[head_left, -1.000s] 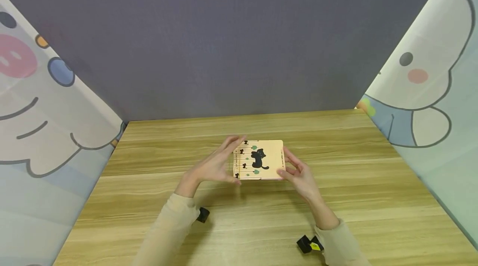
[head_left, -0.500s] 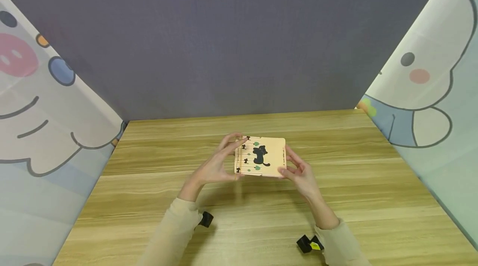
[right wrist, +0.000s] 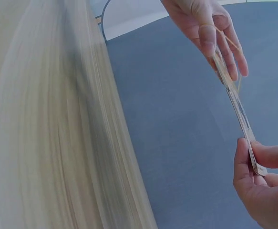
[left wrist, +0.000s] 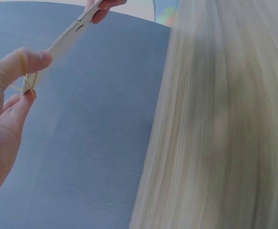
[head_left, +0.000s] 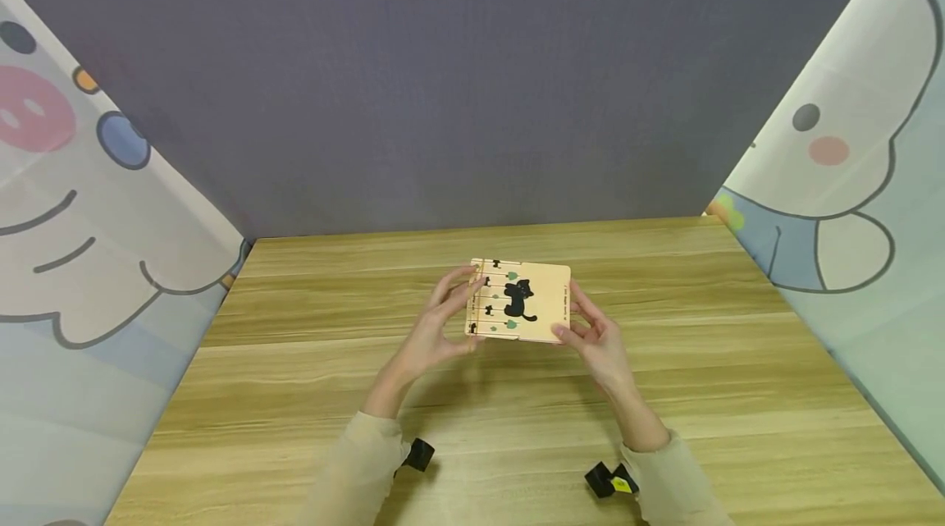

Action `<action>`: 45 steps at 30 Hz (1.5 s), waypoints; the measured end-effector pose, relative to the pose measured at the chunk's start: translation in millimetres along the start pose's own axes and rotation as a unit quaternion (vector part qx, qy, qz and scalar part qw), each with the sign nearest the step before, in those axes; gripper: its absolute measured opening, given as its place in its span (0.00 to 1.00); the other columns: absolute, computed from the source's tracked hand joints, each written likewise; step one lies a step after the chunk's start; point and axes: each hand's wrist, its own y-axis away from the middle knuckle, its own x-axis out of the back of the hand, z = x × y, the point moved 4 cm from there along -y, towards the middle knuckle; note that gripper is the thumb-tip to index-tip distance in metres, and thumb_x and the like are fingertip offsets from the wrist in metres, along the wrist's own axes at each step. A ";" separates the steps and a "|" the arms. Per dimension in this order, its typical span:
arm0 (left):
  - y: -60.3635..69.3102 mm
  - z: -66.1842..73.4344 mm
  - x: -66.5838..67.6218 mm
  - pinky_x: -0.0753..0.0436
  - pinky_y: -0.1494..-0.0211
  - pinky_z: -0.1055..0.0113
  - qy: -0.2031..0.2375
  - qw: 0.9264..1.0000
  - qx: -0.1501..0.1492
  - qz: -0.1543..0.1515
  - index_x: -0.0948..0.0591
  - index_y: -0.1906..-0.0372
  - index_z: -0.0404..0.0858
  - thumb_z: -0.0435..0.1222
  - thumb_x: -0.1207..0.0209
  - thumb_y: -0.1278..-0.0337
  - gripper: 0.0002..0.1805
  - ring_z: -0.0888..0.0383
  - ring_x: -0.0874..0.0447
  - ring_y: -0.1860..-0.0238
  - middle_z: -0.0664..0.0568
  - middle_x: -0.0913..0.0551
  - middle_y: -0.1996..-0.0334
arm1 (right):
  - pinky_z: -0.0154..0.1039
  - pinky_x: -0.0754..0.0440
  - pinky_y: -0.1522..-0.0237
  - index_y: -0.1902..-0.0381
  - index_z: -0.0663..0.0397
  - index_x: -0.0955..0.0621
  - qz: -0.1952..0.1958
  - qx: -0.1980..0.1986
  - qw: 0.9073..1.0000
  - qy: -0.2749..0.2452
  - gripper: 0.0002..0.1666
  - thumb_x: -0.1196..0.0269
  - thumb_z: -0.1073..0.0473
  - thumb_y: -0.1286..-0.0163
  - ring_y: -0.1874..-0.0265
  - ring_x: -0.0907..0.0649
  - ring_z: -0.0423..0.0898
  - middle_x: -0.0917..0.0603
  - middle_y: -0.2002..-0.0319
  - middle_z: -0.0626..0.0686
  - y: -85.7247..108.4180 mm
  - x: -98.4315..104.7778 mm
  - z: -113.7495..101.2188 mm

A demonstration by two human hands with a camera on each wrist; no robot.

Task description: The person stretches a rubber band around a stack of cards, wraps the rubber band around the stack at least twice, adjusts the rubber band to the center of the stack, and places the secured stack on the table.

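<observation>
A thin cream booklet (head_left: 546, 296) with a black cat print is held above the table, tilted. My left hand (head_left: 431, 337) spans its left end, thumb by the lower edge and fingers by the upper. A thin yellowish band (head_left: 478, 296) runs across that end; in the left wrist view the band (left wrist: 23, 63) loops round the left thumb, and in the right wrist view it stretches to the left fingers (right wrist: 241, 62). My right hand (head_left: 605, 354) pinches the booklet's right end, thumb on the printed face, fingers behind.
The wood-grained table (head_left: 295, 395) lies below both hands. A dark grey panel (head_left: 472, 83) stands at its far edge, with cartoon-printed sheets (head_left: 834, 206) at both sides. Small black devices (head_left: 421, 454) show near both wrists.
Both hands have raised the booklet slightly away from me and to the right, and it has turned a little. The left forearm has moved rightward.
</observation>
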 end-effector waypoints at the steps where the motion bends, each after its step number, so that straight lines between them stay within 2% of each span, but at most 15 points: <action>1: 1.1 -0.2 -0.7 0.36 0.39 0.57 0.007 1.000 -0.001 0.005 0.36 0.40 0.29 0.25 0.33 0.69 0.41 0.43 0.42 0.40 0.38 0.45 0.38 | 0.43 0.19 0.66 0.34 0.47 0.41 0.001 0.002 1.000 0.003 0.43 0.40 0.74 0.45 0.58 0.21 0.55 0.33 0.49 0.61 0.1 -0.8 -1.2; 2: 2.1 -0.3 -1.2 0.36 0.40 0.57 0.015 1.000 -0.001 0.011 0.35 0.41 0.28 0.23 0.33 0.70 0.41 0.42 0.41 0.40 0.37 0.46 0.38 | 0.43 0.19 0.66 0.34 0.46 0.41 0.008 0.002 1.000 0.018 0.43 0.39 0.73 0.45 0.57 0.21 0.54 0.34 0.48 0.60 -2.1 5.5 9.3; 4: 3.9 -0.3 -2.1 0.36 0.40 0.55 0.034 0.999 -0.004 0.025 0.34 0.43 0.25 0.20 0.33 0.73 0.40 0.39 0.40 0.41 0.35 0.46 0.38 | 0.41 0.19 0.65 0.34 0.49 0.40 -0.002 0.009 1.000 -0.006 0.42 0.40 0.74 0.45 0.58 0.21 0.54 0.33 0.48 0.61 2.1 -9.3 -15.4; 8: 5.1 6.2 -2.0 0.35 0.40 0.55 0.094 0.994 -0.008 0.060 0.32 0.50 0.19 0.13 0.36 0.77 0.35 0.33 0.41 0.43 0.27 0.47 0.41 | 0.38 0.19 0.65 0.35 0.52 0.40 0.000 0.019 1.000 -0.024 0.41 0.41 0.76 0.45 0.58 0.22 0.54 0.33 0.48 0.62 2.0 -12.5 -23.5; 13: 5.0 20.3 1.8 0.31 0.43 0.58 0.156 0.976 0.010 0.148 0.30 0.56 0.14 0.08 0.43 0.73 0.27 0.29 0.39 0.47 0.22 0.41 0.47 | 0.41 0.19 0.67 0.34 0.46 0.40 0.048 0.016 0.999 -0.011 0.44 0.39 0.75 0.47 0.57 0.22 0.57 0.33 0.48 0.61 -5.9 4.9 3.7; 16: 6.1 24.2 0.5 0.26 0.50 0.54 0.154 0.967 0.032 0.202 0.30 0.57 0.13 0.08 0.43 0.70 0.24 0.31 0.33 0.52 0.23 0.35 0.53 | 0.42 0.19 0.67 0.35 0.47 0.40 0.060 0.029 0.997 -0.023 0.45 0.39 0.76 0.48 0.59 0.22 0.57 0.33 0.49 0.62 -9.1 10.1 11.0; 20: 11.1 24.9 -6.8 0.21 0.61 0.52 0.149 0.951 0.088 0.256 0.29 0.58 0.15 0.11 0.42 0.65 0.21 0.39 0.25 0.59 0.26 0.27 0.60 | 0.39 0.18 0.67 0.35 0.54 0.40 0.044 0.044 0.996 -0.061 0.43 0.39 0.78 0.48 0.62 0.20 0.54 0.31 0.51 0.60 -5.4 -8.5 -20.8; 24: 19.8 15.4 -19.6 0.18 0.66 0.61 0.189 0.925 0.152 0.291 0.27 0.58 0.17 0.16 0.41 0.59 0.17 0.52 0.21 0.64 0.30 0.23 0.64 | 0.36 0.19 0.67 0.36 0.56 0.39 0.045 0.041 0.996 -0.068 0.42 0.37 0.75 0.49 0.63 0.20 0.50 0.30 0.54 0.58 1.1 -34.8 -62.1; 26: 25.1 5.3 -27.8 0.18 0.67 0.65 0.220 0.912 0.162 0.305 0.26 0.57 0.20 0.20 0.41 0.56 0.16 0.55 0.20 0.66 0.33 0.21 0.66 | 0.35 0.19 0.67 0.36 0.55 0.39 0.050 0.041 0.996 -0.064 0.43 0.36 0.74 0.49 0.64 0.20 0.48 0.30 0.55 0.57 0.6 -35.7 -64.2; 29: 38.2 -24.8 -45.6 0.18 0.70 0.66 0.267 0.893 0.165 0.322 0.24 0.57 0.24 0.25 0.39 0.54 0.16 0.55 0.19 0.69 0.37 0.20 0.67 | 0.33 0.19 0.67 0.36 0.58 0.39 0.068 0.020 0.997 -0.040 0.43 0.37 0.76 0.50 0.65 0.20 0.45 0.30 0.56 0.56 1.9 -44.2 -77.2; 31: 48.1 -48.6 -59.0 0.18 0.69 0.63 0.292 0.878 0.189 0.330 0.23 0.57 0.28 0.28 0.38 0.53 0.15 0.52 0.19 0.70 0.39 0.20 0.68 | 0.32 0.19 0.67 0.36 0.59 0.41 0.078 0.001 0.997 -0.026 0.43 0.40 0.79 0.49 0.64 0.19 0.44 0.30 0.56 0.56 1.4 -45.7 -79.7; 34: 61.7 -81.6 -78.4 0.18 0.68 0.57 0.334 0.844 0.240 0.344 0.22 0.59 0.30 0.33 0.38 0.52 0.14 0.47 0.18 0.71 0.39 0.19 0.68 | 0.32 0.19 0.67 0.35 0.58 0.41 0.089 -0.027 0.996 -0.004 0.43 0.41 0.80 0.49 0.64 0.19 0.44 0.30 0.56 0.56 1.2 -48.2 -81.6; 37: 66.1 -92.2 -86.7 0.19 0.66 0.53 0.368 0.810 0.278 0.361 0.21 0.61 0.29 0.38 0.39 0.50 0.16 0.43 0.19 0.70 0.35 0.19 0.69 | 0.33 0.19 0.67 0.36 0.54 0.39 0.069 -0.015 0.997 -0.027 0.43 0.40 0.78 0.50 0.62 0.20 0.46 0.29 0.55 0.56 -1.1 -44.8 -74.8; 40: 66.6 -90.7 -87.9 0.20 0.66 0.52 0.374 0.796 0.292 0.375 0.21 0.62 0.29 0.40 0.40 0.48 0.17 0.42 0.19 0.71 0.34 0.20 0.70 | 0.33 0.19 0.68 0.36 0.52 0.39 0.065 -0.026 0.997 -0.028 0.43 0.40 0.79 0.49 0.61 0.20 0.46 0.30 0.55 0.57 -2.3 -45.9 -74.8; 45: 67.6 -87.4 -88.7 0.19 0.65 0.53 0.374 0.783 0.306 0.391 0.19 0.64 0.30 0.41 0.40 0.49 0.16 0.45 0.19 0.73 0.34 0.19 0.70 | 0.33 0.19 0.66 0.35 0.56 0.42 0.083 -0.080 0.993 0.001 0.43 0.45 0.83 0.47 0.62 0.20 0.45 0.30 0.55 0.56 -3.0 -51.7 -81.9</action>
